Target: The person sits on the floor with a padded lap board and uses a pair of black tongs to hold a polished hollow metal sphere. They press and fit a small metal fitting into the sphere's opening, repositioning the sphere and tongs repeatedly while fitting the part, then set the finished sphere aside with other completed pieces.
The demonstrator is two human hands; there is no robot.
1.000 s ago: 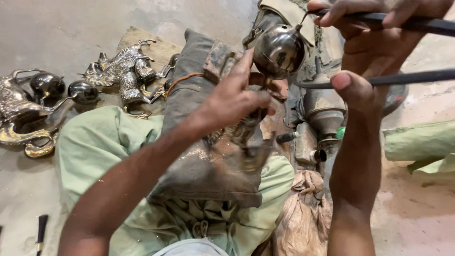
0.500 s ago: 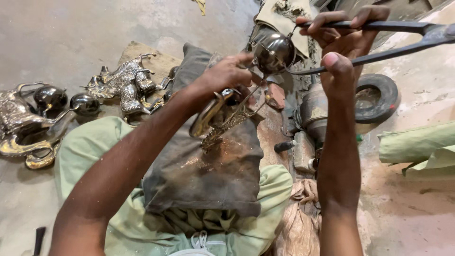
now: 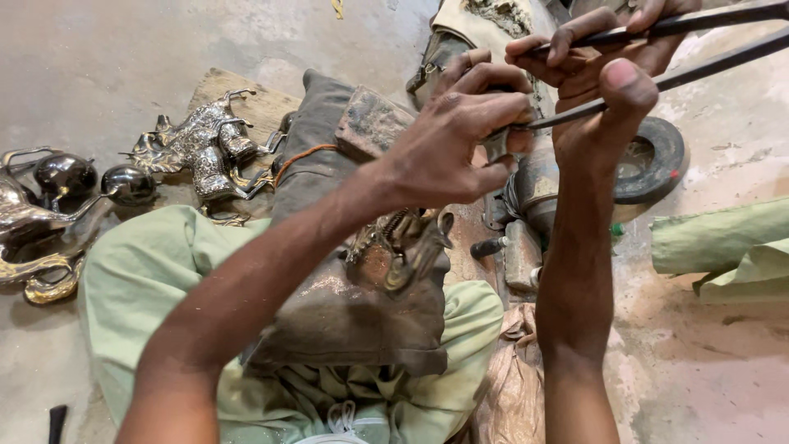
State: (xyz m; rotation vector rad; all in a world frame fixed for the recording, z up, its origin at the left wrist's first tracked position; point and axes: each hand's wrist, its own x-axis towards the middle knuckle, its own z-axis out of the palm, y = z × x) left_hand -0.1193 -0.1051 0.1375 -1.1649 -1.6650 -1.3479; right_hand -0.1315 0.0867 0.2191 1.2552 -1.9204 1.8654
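Both forearms were bare, no sleeves, watch or rings showing on the left hand [image 3: 456, 144] or right hand [image 3: 608, 78]. Legs were in loose, pale green trousers [image 3: 148, 271], pretty creased and dusty.

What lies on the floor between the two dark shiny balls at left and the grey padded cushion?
In the head view, a pile of ornate silvery metal castings on a flat board lies between the balls and cushion.

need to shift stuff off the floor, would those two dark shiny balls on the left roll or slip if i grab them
The dark shiny balls look round and polished, so probably slippery. Each seems joined to a thin metal stem, so free rolling seems unlikely. They look like metal, likely heavy for their size.
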